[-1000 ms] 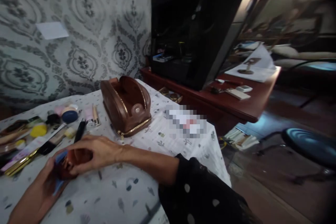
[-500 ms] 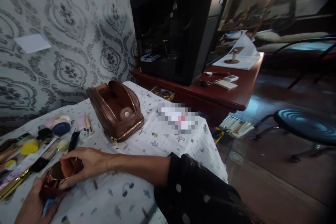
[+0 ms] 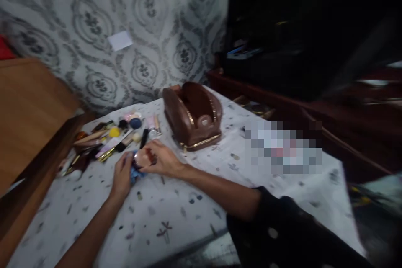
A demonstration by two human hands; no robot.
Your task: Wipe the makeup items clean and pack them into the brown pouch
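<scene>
A small round copper-coloured container (image 3: 143, 158) is between my two hands, low over the patterned white cloth. My right hand (image 3: 163, 159) closes its fingers round its right side. On the other side, my left hand (image 3: 122, 176) holds the container's left edge together with a crumpled blue cloth (image 3: 135, 172). Motion blur hides the finer detail. An unzipped brown cosmetic bag (image 3: 193, 119) stands just behind and to the right of my hands. Behind and left lie many cosmetics, among them a yellow round item (image 3: 114, 132), a dark blue lid (image 3: 135, 123) and a pink tube (image 3: 151, 123).
The white cloth (image 3: 176, 234) covers the table. A blurred-out item (image 3: 282, 146) lies on its right part. A wooden board (image 3: 31, 113) rises at the left, a patterned wall (image 3: 125, 16) behind. A dark red desk (image 3: 282, 109) bears a large black screen (image 3: 282, 29) at the right.
The view has swung left, so the bag and hands appear further right. Both hands keep hold of the container, which now shows its pale pinkish round face.
</scene>
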